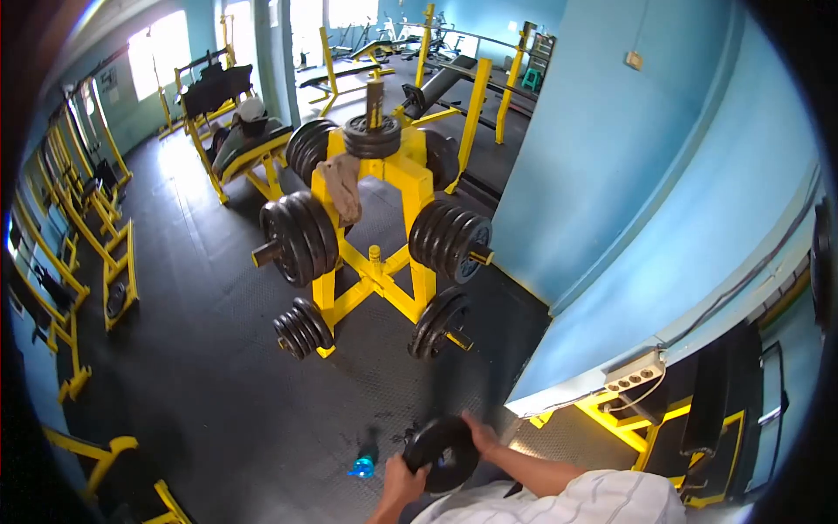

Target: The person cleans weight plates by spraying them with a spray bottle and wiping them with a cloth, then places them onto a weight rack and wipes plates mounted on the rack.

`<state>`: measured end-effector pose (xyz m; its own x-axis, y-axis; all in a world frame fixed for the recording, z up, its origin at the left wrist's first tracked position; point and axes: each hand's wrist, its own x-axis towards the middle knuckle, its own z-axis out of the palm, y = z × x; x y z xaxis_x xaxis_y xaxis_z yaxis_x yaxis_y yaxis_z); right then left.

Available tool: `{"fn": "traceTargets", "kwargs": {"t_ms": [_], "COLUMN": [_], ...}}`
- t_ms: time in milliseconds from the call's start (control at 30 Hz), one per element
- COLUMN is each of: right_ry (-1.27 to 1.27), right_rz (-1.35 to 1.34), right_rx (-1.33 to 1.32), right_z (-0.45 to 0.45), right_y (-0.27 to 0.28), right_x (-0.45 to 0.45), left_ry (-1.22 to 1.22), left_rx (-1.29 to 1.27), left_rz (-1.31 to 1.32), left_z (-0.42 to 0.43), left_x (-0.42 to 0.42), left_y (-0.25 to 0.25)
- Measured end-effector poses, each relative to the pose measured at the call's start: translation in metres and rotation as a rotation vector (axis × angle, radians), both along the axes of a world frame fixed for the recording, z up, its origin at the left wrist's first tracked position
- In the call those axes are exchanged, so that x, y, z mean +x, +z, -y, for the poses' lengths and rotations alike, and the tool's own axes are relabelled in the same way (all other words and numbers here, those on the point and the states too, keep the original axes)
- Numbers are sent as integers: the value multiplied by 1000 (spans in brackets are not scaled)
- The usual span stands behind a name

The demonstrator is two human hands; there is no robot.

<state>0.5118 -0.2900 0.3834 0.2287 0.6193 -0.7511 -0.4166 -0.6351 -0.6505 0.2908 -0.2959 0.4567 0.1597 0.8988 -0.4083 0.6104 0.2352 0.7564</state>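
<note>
A black weight plate (pixel 428 445) with a round centre hole is held between my two hands, low in the head view and close to my body. My left hand (pixel 402 479) grips its lower left edge, thumb on the near face. At the upper right edge, my right hand (pixel 479 433) has its fingers around the rim. Ahead stands a yellow plate rack (pixel 377 278) with black plates on its pegs, including a thick stack (pixel 298 237) on the left and another stack (pixel 449 241) on the right.
A blue bottle (pixel 362 467) is on the black floor left of the plate. A brown cloth (pixel 341 188) hangs on the rack. Further back, a person (pixel 249 122) reclines on a machine. A blue wall (pixel 602 175) and a power strip (pixel 635 372) are to the right.
</note>
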Motion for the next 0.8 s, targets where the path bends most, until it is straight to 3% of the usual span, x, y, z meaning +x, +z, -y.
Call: {"fn": "traceTargets", "kwargs": {"t_ms": [67, 100, 133, 333, 500, 800], "right_ry": [-91, -70, -46, -168, -305, -216], "right_rz": [-108, -2, 112, 233, 51, -259], "right_rx": [110, 254, 398, 581, 686, 696], "right_z": [-15, -22, -34, -133, -224, -341], "right_y": [35, 49, 59, 70, 79, 67], "right_x": [17, 29, 43, 143, 203, 240], "left_ry": [-51, -71, -80, -139, -189, -84], "left_rx": [182, 303, 319, 395, 606, 545], "left_rz": [0, 31, 19, 68, 24, -185], "left_z": [-32, -49, -66, -170, -252, -333], "left_x": [20, 31, 43, 149, 225, 273], "left_y": [15, 22, 31, 90, 103, 113]}}
